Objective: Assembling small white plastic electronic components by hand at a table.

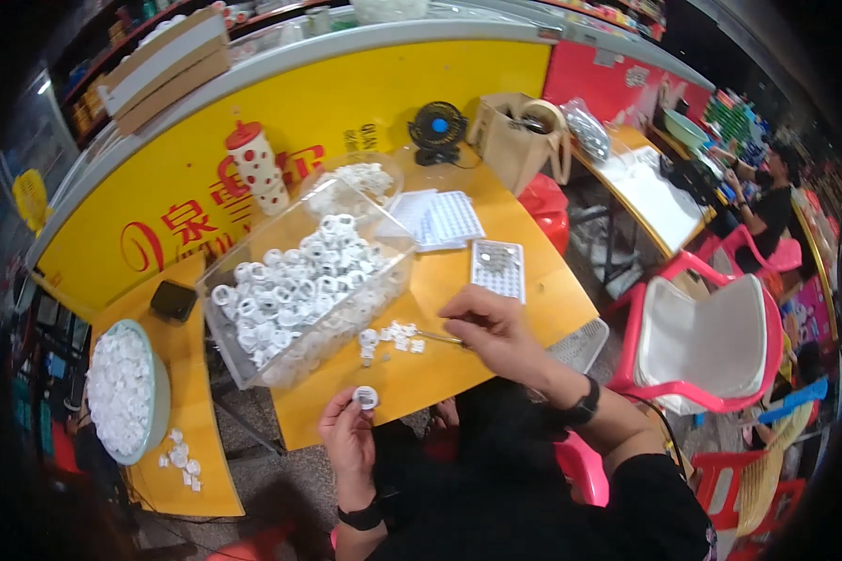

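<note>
left hand (pixel 349 438) pinches a white ring (pixel 366 398) near the table edge (pixel 413 397), right hand (pixel 498 329) gripping a thin tool (pixel 437 337) beside bare tabletop (pixel 444 368).

Parts (pixel 299 290) in a box (pixel 332 329) on the bench (pixel 557 292).
A tray (pixel 500 290) sits right, a fan (pixel 437 127) and bag (pixel 510 145) farther back, a bowl (pixel 160 402) to the left.

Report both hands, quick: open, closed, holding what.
Left hand: closed, holding a round white part.
Right hand: closed, holding a thin tool.
</note>
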A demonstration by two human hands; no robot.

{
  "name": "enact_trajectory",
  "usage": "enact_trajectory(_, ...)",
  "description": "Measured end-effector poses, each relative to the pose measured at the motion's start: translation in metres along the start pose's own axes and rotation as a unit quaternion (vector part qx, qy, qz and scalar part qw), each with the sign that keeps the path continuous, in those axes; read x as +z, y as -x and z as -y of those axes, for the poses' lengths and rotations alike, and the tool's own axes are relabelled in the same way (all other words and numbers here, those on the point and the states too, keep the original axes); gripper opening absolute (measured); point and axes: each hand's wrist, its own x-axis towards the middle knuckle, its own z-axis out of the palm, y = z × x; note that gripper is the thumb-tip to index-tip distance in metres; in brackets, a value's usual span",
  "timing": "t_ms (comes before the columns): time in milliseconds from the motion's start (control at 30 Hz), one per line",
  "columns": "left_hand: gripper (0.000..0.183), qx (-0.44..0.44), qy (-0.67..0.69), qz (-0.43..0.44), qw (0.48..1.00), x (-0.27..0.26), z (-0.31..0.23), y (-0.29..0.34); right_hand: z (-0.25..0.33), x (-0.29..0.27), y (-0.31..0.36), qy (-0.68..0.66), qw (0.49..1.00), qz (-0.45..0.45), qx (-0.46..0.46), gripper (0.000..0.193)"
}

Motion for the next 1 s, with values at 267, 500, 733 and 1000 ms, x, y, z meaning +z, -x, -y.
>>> enact_trajectory(267,0.017,-0.006,0.014,0.007,1.0,0.001,-0.002,0.003,0.012,-0.044,-0.003,-0.019,0.998,-0.054,0.036,0.006)
enact_trajectory(500,0.019,-0.008,0.01,0.007,1.0,-0.003,-0.002,0.003,0.009,-0.084,-0.015,-0.034,0.989,-0.136,0.036,0.006)
enact_trajectory(733,0.02,0.0,0.009,0.015,1.0,0.001,-0.002,0.001,-0.021,-0.107,-0.022,-0.102,0.967,-0.223,0.064,0.007)
enact_trajectory(1000,0.018,0.003,0.007,0.021,1.0,-0.006,0.002,-0.002,-0.046,-0.155,-0.044,-0.178,0.92,-0.33,0.119,0.002)
